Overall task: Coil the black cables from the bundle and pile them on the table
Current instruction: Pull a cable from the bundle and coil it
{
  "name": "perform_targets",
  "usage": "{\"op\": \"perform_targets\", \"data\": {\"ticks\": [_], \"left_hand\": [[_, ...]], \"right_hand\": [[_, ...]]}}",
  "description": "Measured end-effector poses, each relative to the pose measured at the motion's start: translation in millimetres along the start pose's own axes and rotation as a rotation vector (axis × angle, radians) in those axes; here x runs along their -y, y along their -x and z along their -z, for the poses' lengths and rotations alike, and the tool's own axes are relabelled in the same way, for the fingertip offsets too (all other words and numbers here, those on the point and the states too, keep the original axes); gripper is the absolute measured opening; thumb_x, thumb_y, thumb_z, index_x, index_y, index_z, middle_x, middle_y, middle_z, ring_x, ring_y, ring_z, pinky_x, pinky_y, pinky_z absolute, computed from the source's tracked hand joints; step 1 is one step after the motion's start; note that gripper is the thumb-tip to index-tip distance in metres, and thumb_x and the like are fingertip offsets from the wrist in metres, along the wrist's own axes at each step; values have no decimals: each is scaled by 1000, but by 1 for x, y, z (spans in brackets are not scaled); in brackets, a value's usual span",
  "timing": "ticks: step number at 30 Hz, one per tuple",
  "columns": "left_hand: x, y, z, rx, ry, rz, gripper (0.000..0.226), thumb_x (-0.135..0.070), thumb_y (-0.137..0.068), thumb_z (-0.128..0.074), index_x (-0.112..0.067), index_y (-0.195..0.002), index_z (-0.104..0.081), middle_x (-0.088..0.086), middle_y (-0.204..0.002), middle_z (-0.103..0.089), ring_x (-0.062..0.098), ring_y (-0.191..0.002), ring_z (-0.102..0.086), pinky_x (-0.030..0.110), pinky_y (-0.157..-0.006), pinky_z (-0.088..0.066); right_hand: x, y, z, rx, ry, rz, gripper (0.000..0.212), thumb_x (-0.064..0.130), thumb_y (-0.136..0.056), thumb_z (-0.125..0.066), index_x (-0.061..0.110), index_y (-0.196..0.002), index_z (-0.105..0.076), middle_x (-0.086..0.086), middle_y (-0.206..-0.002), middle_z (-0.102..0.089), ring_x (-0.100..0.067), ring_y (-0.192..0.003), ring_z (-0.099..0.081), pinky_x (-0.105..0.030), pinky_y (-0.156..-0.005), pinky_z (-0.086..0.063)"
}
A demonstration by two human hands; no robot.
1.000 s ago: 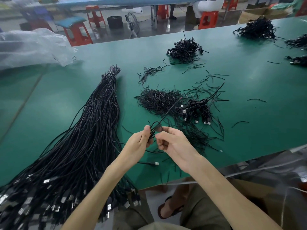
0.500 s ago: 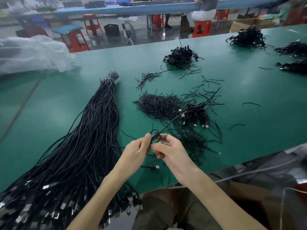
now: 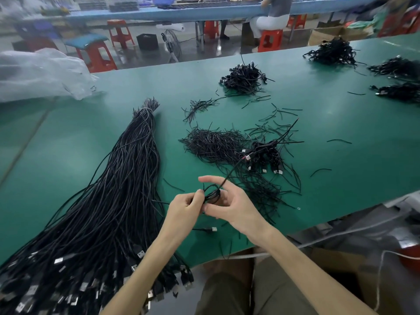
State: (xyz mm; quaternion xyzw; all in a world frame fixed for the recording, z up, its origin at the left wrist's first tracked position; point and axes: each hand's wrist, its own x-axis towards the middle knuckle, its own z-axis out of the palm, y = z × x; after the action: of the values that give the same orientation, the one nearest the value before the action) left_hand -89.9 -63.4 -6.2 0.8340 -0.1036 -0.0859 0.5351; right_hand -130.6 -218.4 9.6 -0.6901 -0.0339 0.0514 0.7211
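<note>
Above the tabletop's (image 3: 341, 133) front edge, the left hand (image 3: 185, 208) pinches a small black cable coil (image 3: 212, 196). The right hand (image 3: 234, 206), forefinger straight, curls behind it, grip unclear. The bundle (image 3: 109, 201) is cut off at its plug ends, front-left.

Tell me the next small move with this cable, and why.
Probably wind one more loop with the right hand. The left hand pinches only a small coil, and the cable's free tail runs long across the right forefinger toward the coiled pile, so it looks unready to set down.
</note>
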Motion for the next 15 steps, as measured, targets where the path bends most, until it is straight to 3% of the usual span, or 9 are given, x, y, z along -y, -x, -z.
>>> {"op": "perform_targets", "data": {"ticks": [2, 4, 6, 9, 13, 15], "left_hand": [[1, -2, 2, 9, -27, -15, 50, -47, -90, -43, -10, -59, -28, -1, -55, -28, 16, -54, -23, 28, -52, -17], [2, -4, 4, 11, -51, -39, 49, -47, -91, -42, -12, -60, -27, -3, -55, -27, 14, -54, -23, 28, -52, -17], [3, -7, 5, 11, -58, -58, 50, -49, -90, -42, -10, -61, -30, -3, -55, -29, 15, -55, -25, 28, -52, -18], [0, -14, 4, 10, -46, -73, 53, -48, -91, -42, -5, -62, -35, 1, -57, -31, 18, -58, -27, 34, -56, -21], [-9, -20, 1, 1, -41, -113, 48, -47, -92, -43, -16, -59, -28, -5, -56, -26, 13, -56, -23, 31, -54, -17], [-12, -24, -2, 15, -11, -108, 57, -54, -88, -43, -4, -62, -38, -1, -58, -33, 16, -58, -29, 32, -56, -23]], "right_hand": [[3, -5, 2, 41, 51, -10, 50, 3, -88, -76, 28, -130, -64, 1, -77, -65, -13, -74, -56, -33, -78, -52], [3, -8, 3, 20, 128, -13, 45, 10, -88, -79, 28, -126, -65, -9, -84, -70, -20, -78, -59, -49, -86, -54], [2, -9, 3, -9, 214, -2, 39, 19, -87, -80, 33, -121, -65, -6, -91, -74, -19, -82, -65, -52, -93, -55], [3, -11, 6, -31, 280, 2, 37, 28, -87, -79, 37, -119, -63, 4, -96, -73, -17, -91, -69, -44, -94, -55], [9, -13, 18, -69, 446, 64, 40, 36, -86, -82, 37, -120, -62, 9, -120, -55, -2, -110, -56, -18, -99, -45], [10, -12, 22, -75, 432, 90, 43, 32, -82, -85, 29, -119, -63, 11, -125, -49, 0, -114, -54, -18, -96, -47]]}}
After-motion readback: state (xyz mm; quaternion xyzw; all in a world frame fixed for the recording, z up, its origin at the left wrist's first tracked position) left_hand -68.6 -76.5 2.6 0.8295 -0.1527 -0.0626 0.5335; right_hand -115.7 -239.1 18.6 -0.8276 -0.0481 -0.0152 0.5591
